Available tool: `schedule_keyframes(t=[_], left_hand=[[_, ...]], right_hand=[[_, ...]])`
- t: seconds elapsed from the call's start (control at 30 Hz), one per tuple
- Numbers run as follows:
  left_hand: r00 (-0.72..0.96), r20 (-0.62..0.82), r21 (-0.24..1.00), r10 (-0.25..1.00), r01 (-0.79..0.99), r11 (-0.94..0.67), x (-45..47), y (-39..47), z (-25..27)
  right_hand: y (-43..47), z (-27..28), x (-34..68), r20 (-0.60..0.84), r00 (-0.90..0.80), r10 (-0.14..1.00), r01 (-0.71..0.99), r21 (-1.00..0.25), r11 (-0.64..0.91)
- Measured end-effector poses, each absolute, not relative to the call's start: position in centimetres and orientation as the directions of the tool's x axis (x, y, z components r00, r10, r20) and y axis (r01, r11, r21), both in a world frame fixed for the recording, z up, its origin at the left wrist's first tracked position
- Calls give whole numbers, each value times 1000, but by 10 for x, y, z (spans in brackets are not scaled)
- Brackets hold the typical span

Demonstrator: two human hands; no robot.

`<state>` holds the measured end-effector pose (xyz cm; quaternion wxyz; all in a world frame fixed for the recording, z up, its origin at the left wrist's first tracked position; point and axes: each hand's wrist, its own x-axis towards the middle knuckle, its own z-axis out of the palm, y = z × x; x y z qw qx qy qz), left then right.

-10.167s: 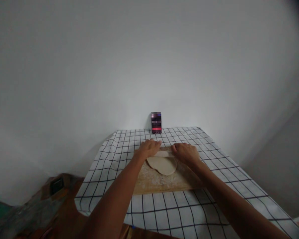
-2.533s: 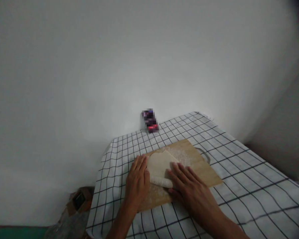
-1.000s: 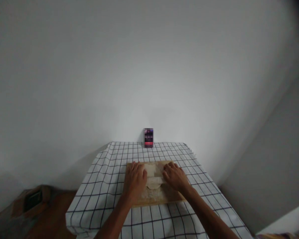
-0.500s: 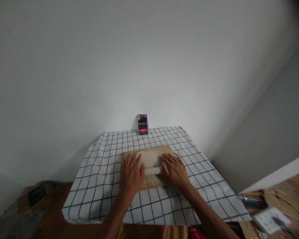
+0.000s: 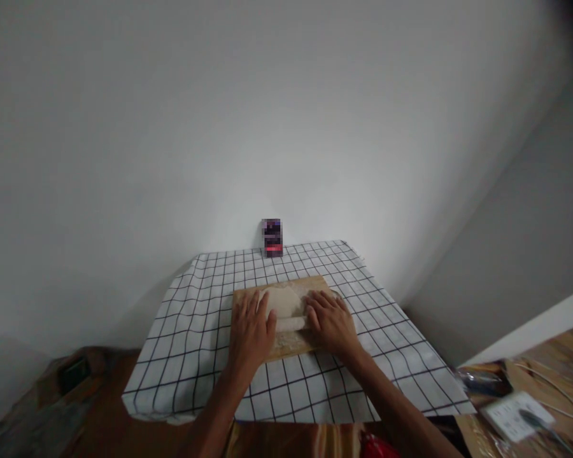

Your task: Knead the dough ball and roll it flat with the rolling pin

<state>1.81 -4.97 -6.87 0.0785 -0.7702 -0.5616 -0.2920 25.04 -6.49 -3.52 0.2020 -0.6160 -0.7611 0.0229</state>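
Note:
A flattened sheet of pale dough (image 5: 281,300) lies on a floured wooden board (image 5: 286,348). Across the dough's near side runs a whitish rolling pin (image 5: 290,324); whether dough is wrapped round it I cannot tell. My left hand (image 5: 251,327) rests over the pin's left end, fingers stretched forward and slightly apart. Over the right end lies my right hand (image 5: 332,321), palm down with its fingers extended forward. Both hands hide the pin's ends and the board's sides. A rounded edge of something (image 5: 337,294) shows just beyond the right fingers.
The board lies on a table with a white, black-checked cloth (image 5: 181,356). A small dark pixelated object (image 5: 273,238) stands at the back against the wall. At lower right are a white power strip (image 5: 518,416) and cables. A box (image 5: 71,375) sits at lower left.
Both hands and the rolling pin have shifted very slightly away from me over the dough. The view has also moved a little.

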Motion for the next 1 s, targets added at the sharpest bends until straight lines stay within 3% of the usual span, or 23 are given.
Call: schedule_keyframes(t=[0.33, 0.6, 0.8, 1.0], left_hand=[[145, 413, 249, 899, 932, -265, 18, 3, -53], [207, 427, 229, 880, 917, -326, 19, -17, -52], [189, 340, 254, 921, 925, -284, 24, -22, -43], [156, 350, 287, 924, 921, -264, 24, -23, -44]], right_hand=[[-21, -1, 241, 229, -154, 961, 938, -273, 215], [-37, -23, 246, 339, -162, 927, 933, -255, 256], [-33, -41, 249, 266, -121, 956, 946, -262, 193], [-23, -27, 247, 179, -120, 977, 954, -253, 163]])
